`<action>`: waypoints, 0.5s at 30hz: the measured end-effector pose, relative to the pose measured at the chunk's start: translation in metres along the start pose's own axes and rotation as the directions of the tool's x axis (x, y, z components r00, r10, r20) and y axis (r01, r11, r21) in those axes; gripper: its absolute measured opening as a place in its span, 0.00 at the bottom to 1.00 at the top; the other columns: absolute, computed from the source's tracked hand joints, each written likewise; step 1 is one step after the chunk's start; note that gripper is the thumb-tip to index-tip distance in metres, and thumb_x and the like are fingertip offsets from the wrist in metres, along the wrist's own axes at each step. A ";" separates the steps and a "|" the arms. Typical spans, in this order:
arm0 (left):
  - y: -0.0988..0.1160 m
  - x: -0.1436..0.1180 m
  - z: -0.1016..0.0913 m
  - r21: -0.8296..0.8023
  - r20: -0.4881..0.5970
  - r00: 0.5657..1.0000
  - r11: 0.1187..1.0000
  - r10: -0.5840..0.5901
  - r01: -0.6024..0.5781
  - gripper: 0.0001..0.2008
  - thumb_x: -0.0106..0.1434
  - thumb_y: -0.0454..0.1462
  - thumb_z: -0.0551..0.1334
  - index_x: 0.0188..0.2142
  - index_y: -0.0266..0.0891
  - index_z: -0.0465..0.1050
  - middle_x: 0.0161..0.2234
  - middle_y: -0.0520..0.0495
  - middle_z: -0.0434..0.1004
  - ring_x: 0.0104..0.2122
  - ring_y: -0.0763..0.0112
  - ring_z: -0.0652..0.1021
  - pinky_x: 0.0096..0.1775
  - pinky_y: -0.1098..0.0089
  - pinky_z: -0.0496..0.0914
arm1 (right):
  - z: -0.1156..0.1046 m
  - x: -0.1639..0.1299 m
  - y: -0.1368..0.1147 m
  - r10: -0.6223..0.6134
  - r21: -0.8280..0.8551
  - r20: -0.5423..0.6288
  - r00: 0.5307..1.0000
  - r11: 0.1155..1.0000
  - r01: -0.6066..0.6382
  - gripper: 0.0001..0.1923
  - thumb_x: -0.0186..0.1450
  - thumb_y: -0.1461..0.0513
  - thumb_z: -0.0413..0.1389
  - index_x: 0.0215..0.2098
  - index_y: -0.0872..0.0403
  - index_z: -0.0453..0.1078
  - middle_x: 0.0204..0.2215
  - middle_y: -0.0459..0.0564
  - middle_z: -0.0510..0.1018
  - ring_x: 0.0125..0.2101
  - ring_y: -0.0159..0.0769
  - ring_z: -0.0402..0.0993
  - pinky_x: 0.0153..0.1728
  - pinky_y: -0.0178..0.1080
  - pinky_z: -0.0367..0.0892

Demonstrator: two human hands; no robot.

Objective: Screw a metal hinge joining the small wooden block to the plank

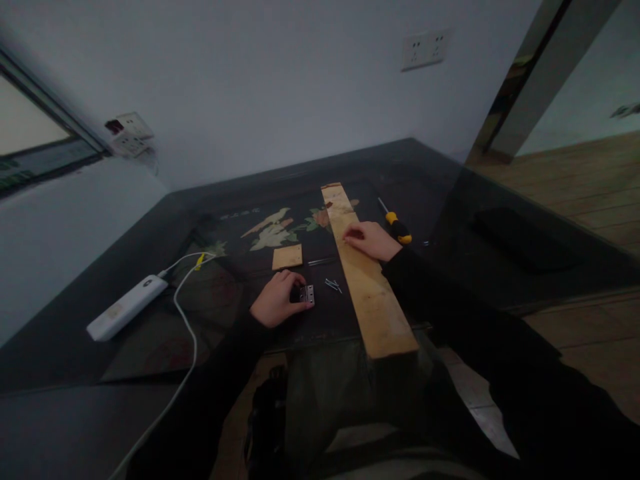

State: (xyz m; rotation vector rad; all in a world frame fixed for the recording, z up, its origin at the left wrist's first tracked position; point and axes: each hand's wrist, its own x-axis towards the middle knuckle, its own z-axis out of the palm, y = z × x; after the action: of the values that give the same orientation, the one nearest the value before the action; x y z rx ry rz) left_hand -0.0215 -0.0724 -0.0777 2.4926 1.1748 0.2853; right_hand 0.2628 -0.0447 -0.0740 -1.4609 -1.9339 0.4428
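My left hand (280,298) is closed, thumb and fingers gripping a small metal hinge (311,295) just above or on the dark tabletop. A long wooden board (377,300) lies lengthwise before me, its near end jutting past the table edge. Over the board's middle rests my right hand (373,241), its fingers curled together; whatever they may pinch is too small to tell. Several loose screws (333,285) lie between the hinge and the board. Beyond my left hand sits a small square wooden piece (287,257), with a thin metal rod (323,261) beside it.
A yellow and black screwdriver (397,225) lies right of the board, with small metal bits (426,243) nearby. On the left, a white power strip (127,308) trails a white cable (186,320). Walls with sockets (425,49) bound the table (240,307).
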 end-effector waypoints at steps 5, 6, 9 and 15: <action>0.002 0.006 -0.002 -0.013 0.021 1.000 1.000 0.011 -0.010 0.18 0.48 0.43 0.69 0.35 0.40 0.68 0.38 0.44 0.71 0.40 0.58 0.72 0.43 0.60 0.68 | -0.001 0.000 -0.002 0.007 0.001 0.010 1.000 1.000 -0.007 0.06 0.60 0.65 0.55 0.33 0.56 0.74 0.32 0.50 0.79 0.33 0.34 0.72 0.35 0.36 0.64; 0.003 0.005 -0.002 -0.025 0.016 1.000 1.000 0.006 -0.006 0.18 0.47 0.42 0.70 0.35 0.40 0.67 0.37 0.45 0.71 0.39 0.59 0.72 0.42 0.60 0.68 | -0.001 -0.001 -0.002 0.011 0.004 0.011 1.000 1.000 -0.011 0.06 0.60 0.65 0.55 0.33 0.56 0.74 0.32 0.50 0.79 0.33 0.34 0.72 0.35 0.36 0.64; 0.004 0.002 -0.001 -0.121 0.048 0.998 0.992 -0.029 0.035 0.17 0.49 0.40 0.69 0.35 0.41 0.64 0.33 0.49 0.73 0.34 0.64 0.74 0.37 0.64 0.68 | -0.001 -0.001 -0.002 0.018 0.012 0.010 1.000 1.000 -0.018 0.06 0.60 0.65 0.55 0.33 0.56 0.74 0.31 0.50 0.78 0.32 0.34 0.72 0.35 0.35 0.63; 0.003 0.019 -0.005 -0.414 0.012 0.999 0.909 -0.038 0.039 0.12 0.53 0.39 0.65 0.35 0.40 0.67 0.30 0.51 0.75 0.31 0.69 0.75 0.34 0.69 0.68 | 0.000 0.003 -0.002 -0.008 0.053 -0.011 1.000 0.999 0.009 0.06 0.60 0.65 0.55 0.33 0.57 0.74 0.30 0.50 0.78 0.31 0.32 0.71 0.35 0.35 0.64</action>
State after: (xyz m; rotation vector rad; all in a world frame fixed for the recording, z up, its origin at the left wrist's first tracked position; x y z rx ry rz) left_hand -0.0092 -0.0587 -0.0714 2.0951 1.0333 0.4665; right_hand 0.2606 -0.0425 -0.0716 -1.4184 -1.9047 0.4773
